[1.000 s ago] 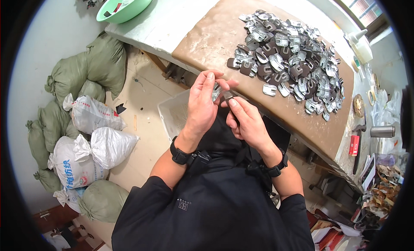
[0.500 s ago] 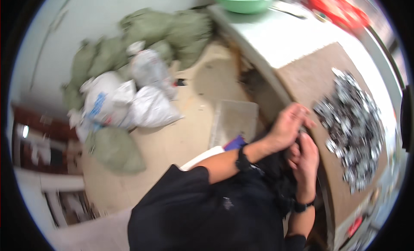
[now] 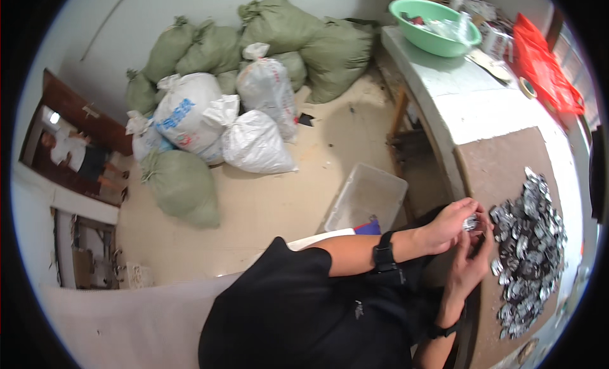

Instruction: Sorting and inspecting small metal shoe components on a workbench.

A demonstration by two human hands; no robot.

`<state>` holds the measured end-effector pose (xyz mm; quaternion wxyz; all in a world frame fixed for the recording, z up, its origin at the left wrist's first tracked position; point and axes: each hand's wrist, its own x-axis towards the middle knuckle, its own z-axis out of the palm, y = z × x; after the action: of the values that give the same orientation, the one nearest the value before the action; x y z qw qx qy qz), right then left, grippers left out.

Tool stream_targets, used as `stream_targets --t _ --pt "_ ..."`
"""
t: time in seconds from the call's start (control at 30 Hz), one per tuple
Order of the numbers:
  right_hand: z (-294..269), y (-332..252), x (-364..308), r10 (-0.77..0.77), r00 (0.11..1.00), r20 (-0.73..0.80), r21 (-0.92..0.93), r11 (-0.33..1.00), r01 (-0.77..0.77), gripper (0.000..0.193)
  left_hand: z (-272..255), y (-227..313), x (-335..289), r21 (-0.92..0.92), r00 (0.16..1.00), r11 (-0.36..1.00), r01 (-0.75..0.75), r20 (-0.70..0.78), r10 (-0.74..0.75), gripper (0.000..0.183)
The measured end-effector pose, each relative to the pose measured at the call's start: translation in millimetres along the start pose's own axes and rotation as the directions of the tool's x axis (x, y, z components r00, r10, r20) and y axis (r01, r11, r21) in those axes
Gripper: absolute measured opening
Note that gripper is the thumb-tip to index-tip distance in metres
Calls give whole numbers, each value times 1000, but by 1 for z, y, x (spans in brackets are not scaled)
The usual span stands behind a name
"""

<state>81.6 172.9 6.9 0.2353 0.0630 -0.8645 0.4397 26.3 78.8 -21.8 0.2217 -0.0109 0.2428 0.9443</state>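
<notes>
My left hand [image 3: 449,227] is closed around a small shiny silver metal piece [image 3: 470,222], which shows between the fingers. My right hand [image 3: 469,265] meets it from below, its bent fingers pressed up close to the same piece; whether they grip it is partly hidden. Both hands are at the near edge of the bench, over a brown board [image 3: 501,156]. Just right of them lies a long heap of similar silver metal pieces [image 3: 531,248], spread along the board.
A green basin [image 3: 438,42] with plastic bags and a red plastic bag [image 3: 539,67] are at the bench's far end. Filled green sacks [image 3: 336,58] and white sacks [image 3: 257,144] line the wall. A clear plastic bin [image 3: 368,194] stands on the floor. A person [image 3: 76,156] is in the doorway.
The view has shifted, so the room appears lower and further right. The hands have come closer together, and the silver piece now shows between them. The person in the doorway has become clearly visible.
</notes>
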Motion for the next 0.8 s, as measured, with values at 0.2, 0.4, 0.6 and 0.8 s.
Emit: stream_targets --t 0.2,0.4,0.6,0.8 --pt "-14 6 -2 179 984 -16 39 983 -179 29 -6 -25 2 -59 995 998 -5 98 11 28" --pt "-10 32 -10 42 999 -30 121 992 -38 19 -4 -7 2 130 994 986 105 -51 -99 32" --pt "-59 42 -16 -133 979 156 -88 985 148 22 -17 -18 18 179 906 888 423 -53 -421 30" --pt "-73 46 -21 -235 950 204 -104 960 260 21 -17 -21 13 330 765 738 589 66 -640 38"
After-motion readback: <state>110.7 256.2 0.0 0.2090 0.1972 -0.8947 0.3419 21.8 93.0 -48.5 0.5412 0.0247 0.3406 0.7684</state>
